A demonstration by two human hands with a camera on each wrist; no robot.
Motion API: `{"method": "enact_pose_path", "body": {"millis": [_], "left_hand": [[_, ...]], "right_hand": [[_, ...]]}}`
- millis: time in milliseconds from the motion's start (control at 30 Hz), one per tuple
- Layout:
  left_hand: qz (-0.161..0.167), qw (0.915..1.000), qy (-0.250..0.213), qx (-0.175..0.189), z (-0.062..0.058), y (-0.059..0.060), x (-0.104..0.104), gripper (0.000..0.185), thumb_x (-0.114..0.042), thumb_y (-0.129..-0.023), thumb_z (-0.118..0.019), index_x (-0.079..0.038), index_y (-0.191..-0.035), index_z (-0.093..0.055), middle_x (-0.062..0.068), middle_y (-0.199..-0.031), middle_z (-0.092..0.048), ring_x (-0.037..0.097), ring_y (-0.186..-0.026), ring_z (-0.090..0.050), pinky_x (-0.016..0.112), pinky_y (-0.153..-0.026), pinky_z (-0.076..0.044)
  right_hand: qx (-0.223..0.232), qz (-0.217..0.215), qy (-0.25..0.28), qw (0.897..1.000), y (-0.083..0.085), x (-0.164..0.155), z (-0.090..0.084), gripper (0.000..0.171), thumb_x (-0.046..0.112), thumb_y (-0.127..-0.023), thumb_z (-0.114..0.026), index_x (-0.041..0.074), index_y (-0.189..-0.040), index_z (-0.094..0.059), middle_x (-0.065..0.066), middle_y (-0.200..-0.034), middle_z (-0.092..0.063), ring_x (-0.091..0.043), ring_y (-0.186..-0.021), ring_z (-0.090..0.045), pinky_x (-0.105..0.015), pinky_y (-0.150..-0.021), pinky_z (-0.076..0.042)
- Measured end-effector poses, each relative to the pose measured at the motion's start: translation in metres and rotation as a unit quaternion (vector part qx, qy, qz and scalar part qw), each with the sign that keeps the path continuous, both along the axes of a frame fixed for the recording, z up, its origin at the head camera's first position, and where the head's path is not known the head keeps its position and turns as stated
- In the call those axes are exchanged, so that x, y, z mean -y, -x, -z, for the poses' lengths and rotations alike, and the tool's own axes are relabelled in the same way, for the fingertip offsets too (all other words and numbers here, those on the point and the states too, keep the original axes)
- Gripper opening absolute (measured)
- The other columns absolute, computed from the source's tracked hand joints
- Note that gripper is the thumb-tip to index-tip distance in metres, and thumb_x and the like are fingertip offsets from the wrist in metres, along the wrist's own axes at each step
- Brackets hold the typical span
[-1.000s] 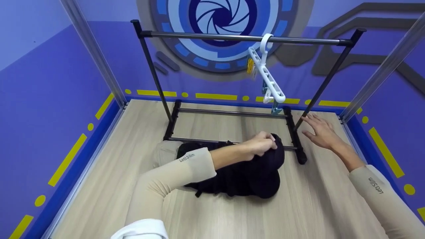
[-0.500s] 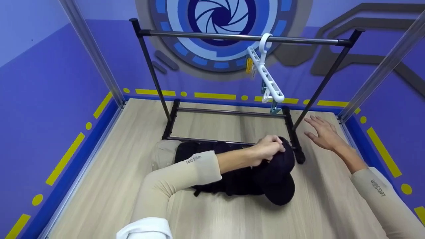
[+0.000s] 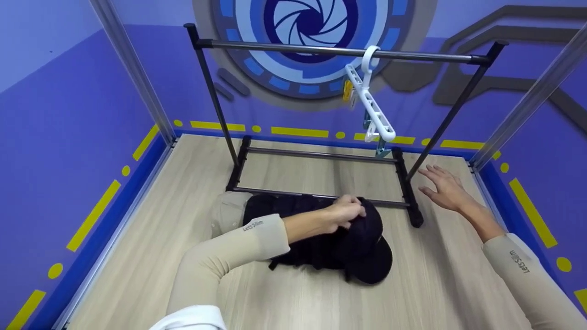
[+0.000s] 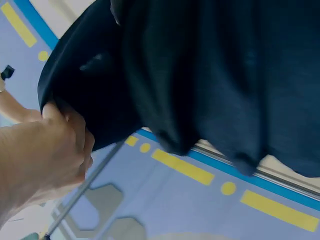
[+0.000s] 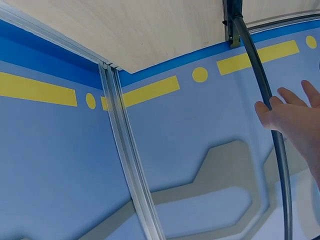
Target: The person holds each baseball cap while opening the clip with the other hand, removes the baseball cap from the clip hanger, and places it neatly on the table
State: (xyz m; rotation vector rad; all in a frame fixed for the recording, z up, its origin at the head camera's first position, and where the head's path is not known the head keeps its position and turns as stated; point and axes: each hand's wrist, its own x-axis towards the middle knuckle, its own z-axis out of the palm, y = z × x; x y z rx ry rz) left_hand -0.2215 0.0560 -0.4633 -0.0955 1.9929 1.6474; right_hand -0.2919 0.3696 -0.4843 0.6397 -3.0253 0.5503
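Left hand (image 3: 346, 211): fingers pinch the cap (image 3: 367, 247), now drawn back from the rack (image 3: 412, 201). Right hand (image 3: 442, 185): fingers spread, holding nothing.

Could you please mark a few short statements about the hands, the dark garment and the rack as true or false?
1. The left hand grips the dark garment. True.
2. The right hand holds the white hanger. False: the white hanger hangs on the clothes rack, and the right hand is open with nothing in its grip, near the rack's right foot.
3. The dark garment hangs on the rack's top bar. False: it lies bunched on the wooden floor in front of the rack.
4. A beige cloth lies at the left end of the garment. True.
5. Two hangers are on the bar. False: only one hanger hangs there.
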Motion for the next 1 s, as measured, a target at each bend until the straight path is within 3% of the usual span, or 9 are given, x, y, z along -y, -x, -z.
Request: {"method": "enact_pose_path", "body": {"millis": [133, 333, 600, 833, 1000], "left_hand": [[0.031, 0.9995, 0.001, 0.010, 0.007, 0.008, 0.011, 0.011, -0.010, -0.091, -0.065, -0.014, -0.090, -0.055, -0.002, -0.086, -0.048, 0.013, -0.078, -0.052, 0.032, -0.072, -0.056], [0.065, 0.9977, 0.015, 0.011, 0.014, 0.020, 0.018, 0.024, -0.022, -0.099, -0.061, -0.016, -0.077, -0.053, -0.001, -0.082, -0.055, 0.014, -0.070, -0.060, 0.031, -0.062, -0.058], [0.022, 0.9984, 0.051, -0.014, 0.018, 0.026, 0.025, 0.023, -0.009, -0.095, -0.065, -0.014, -0.081, -0.048, 0.002, -0.079, -0.049, 0.015, -0.060, -0.057, 0.035, -0.059, -0.062], [0.021, 0.9961, 0.080, -0.030, 0.017, 0.026, 0.035, 0.022, -0.004, -0.094, -0.064, -0.010, -0.079, -0.050, 0.004, -0.075, -0.048, 0.016, -0.063, -0.056, 0.031, -0.054, -0.060], [0.015, 0.9955, 0.080, -0.048, 0.015, 0.025, 0.041, 0.015, 0.002, -0.091, -0.060, -0.005, -0.099, -0.050, 0.006, -0.080, -0.047, 0.016, -0.059, -0.054, 0.032, -0.053, -0.060]], "right_hand": [[-0.002, 0.003, -0.009, 1.000, -0.001, 0.001, 0.002, 0.052, 0.015, -0.100, -0.062, -0.008, -0.145, -0.048, -0.041, -0.151, -0.037, -0.059, -0.143, -0.029, -0.081, -0.106, -0.024], [0.010, -0.002, -0.011, 1.000, -0.002, 0.005, 0.004, 0.050, 0.013, -0.100, -0.062, -0.008, -0.144, -0.049, -0.040, -0.152, -0.037, -0.059, -0.144, -0.028, -0.079, -0.107, -0.024], [0.012, -0.017, -0.003, 1.000, -0.004, 0.007, 0.009, 0.047, 0.010, -0.099, -0.061, -0.010, -0.141, -0.051, -0.042, -0.151, -0.037, -0.061, -0.142, -0.030, -0.079, -0.108, -0.025], [0.002, -0.017, -0.007, 1.000, -0.006, 0.006, 0.012, 0.049, 0.009, -0.098, -0.063, -0.010, -0.142, -0.050, -0.042, -0.150, -0.039, -0.061, -0.140, -0.032, -0.080, -0.105, -0.028], [0.001, -0.015, -0.010, 1.000, -0.004, 0.007, 0.012, 0.057, 0.013, -0.097, -0.066, -0.007, -0.147, -0.045, -0.042, -0.151, -0.037, -0.062, -0.140, -0.032, -0.081, -0.105, -0.027]]}}
